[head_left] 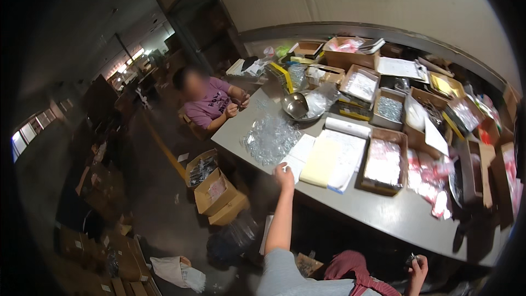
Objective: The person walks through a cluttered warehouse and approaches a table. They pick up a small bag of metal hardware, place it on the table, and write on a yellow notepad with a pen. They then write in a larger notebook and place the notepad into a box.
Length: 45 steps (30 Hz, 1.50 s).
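Note:
My left hand [284, 176] is at the near edge of the grey table [350, 212], its fingers closed. A small pale bit shows at the fingertips, too small to name. Just beyond it lie a loose heap of small see-through packets [269, 140] and a white sheet [298, 153]. A yellow pad [319, 165] rests beside that sheet on larger papers. Low at the right, off the table's front edge, my right hand [419, 269] is closed round a small dark, shiny thing [411, 260] that I cannot make out.
A person in a purple shirt [211, 101] sits at the table's left end, hands raised. A metal scoop [296, 106] lies beyond the heap. Small boxes of packets [385, 161] and a box of metal parts [389, 108] crowd the right. Open cartons [219, 194] stand on the floor.

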### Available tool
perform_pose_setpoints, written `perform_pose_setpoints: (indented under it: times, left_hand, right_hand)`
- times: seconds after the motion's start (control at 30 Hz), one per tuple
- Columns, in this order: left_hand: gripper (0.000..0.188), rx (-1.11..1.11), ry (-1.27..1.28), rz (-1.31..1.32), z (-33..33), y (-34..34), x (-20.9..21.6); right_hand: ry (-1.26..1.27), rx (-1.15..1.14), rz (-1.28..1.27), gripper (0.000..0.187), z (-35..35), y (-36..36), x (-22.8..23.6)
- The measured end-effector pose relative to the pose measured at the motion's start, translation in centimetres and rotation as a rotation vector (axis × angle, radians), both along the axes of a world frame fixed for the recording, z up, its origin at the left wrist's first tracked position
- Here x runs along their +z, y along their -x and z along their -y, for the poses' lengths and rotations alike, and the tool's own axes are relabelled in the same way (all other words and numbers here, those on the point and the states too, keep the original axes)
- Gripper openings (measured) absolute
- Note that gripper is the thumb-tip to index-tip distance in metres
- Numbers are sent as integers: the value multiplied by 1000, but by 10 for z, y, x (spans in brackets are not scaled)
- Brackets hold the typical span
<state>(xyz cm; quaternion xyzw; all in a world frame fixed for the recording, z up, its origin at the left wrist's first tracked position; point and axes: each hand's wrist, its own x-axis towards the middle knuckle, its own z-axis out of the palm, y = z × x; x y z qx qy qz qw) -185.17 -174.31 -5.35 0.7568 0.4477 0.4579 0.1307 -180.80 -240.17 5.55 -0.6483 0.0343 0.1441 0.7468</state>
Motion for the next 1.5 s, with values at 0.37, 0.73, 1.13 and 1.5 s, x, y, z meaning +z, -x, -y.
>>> perform_pose_setpoints:
  times: [0.37,0.73,1.13,1.5]
  left_hand:
    - [19,297,175,-42,-44,-12,44]
    - [22,334,176,-60,-47,-17,49]
    - [36,363,158,-148,-46,-18,51]
    - [41,386,170,-105,-46,-21,61]
  right_hand:
    - [1425,119,150,39,-113,-124,12]
    - [1445,44,223,32,-131,-152,-16]
    - [1374,82,252,28,-139,-176,-21]
    - [1363,98,236,25,-132,-178,-25]
